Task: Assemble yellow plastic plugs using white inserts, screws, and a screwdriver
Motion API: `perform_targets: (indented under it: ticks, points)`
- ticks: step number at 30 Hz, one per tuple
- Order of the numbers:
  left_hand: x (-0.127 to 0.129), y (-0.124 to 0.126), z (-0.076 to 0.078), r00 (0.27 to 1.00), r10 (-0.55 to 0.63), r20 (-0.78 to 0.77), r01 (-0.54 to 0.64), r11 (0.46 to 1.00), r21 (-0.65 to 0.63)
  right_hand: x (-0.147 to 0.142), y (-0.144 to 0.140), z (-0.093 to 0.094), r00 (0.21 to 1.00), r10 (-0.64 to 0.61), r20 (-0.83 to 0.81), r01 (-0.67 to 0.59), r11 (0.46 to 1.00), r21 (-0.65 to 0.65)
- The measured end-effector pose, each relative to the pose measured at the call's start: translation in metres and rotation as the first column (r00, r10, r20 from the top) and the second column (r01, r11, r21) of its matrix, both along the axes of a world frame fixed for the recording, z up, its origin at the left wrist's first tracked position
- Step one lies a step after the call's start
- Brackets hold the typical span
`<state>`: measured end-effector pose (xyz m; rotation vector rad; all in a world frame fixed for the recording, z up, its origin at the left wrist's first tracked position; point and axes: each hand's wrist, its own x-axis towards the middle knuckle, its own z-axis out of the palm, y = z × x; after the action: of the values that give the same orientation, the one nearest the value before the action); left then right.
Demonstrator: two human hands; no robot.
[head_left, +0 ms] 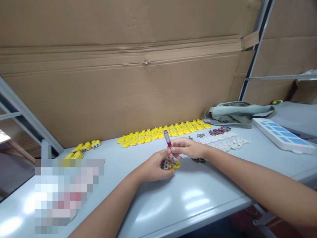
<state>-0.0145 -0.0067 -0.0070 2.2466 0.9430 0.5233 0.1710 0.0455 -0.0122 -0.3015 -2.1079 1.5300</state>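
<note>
My left hand (154, 167) rests on the grey table (203, 195) and holds a small yellow plastic part (173, 165) down on it. My right hand (187, 147) grips a small screwdriver with a red and clear handle (167, 138), held nearly upright with its tip on the yellow part. A small heap of dark screws (198, 160) lies just right of the part, under my right wrist.
A long row of yellow parts (163, 131) lines the back of the table, with a few more (83, 149) at the left. White pieces (224, 141), coloured bits (220, 131), a white-and-blue tray (282, 134) and a grey-green bag (235, 112) lie at right. Cardboard (123, 66) walls the back.
</note>
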Motion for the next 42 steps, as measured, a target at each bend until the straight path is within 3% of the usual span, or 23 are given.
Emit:
perform_targets:
  ticks: [6,13,32,38,42]
  points:
    - [0.001,0.002,-0.001,1.000,-0.019,0.002,0.019,0.998,-0.054,-0.001,-0.001,-0.001,0.999,0.042,-0.025,-0.043,0.997,-0.070]
    - [0.001,0.004,-0.003,0.998,0.015,-0.056,-0.010,0.996,0.090,0.001,0.004,-0.005,0.999,-0.030,-0.015,0.028,0.993,-0.115]
    - [0.000,0.001,0.001,0.997,0.003,-0.076,0.009,0.989,0.149,0.004,0.003,0.002,0.998,-0.048,0.033,0.046,0.997,0.059]
    - [0.000,0.003,0.000,0.998,-0.004,-0.063,0.013,0.990,0.142,0.004,0.002,0.005,1.000,-0.027,-0.003,0.027,0.999,-0.020]
    - [0.001,0.003,0.001,1.000,0.001,-0.006,0.000,0.993,0.116,0.003,0.007,0.001,0.987,-0.079,-0.141,0.056,0.985,-0.161]
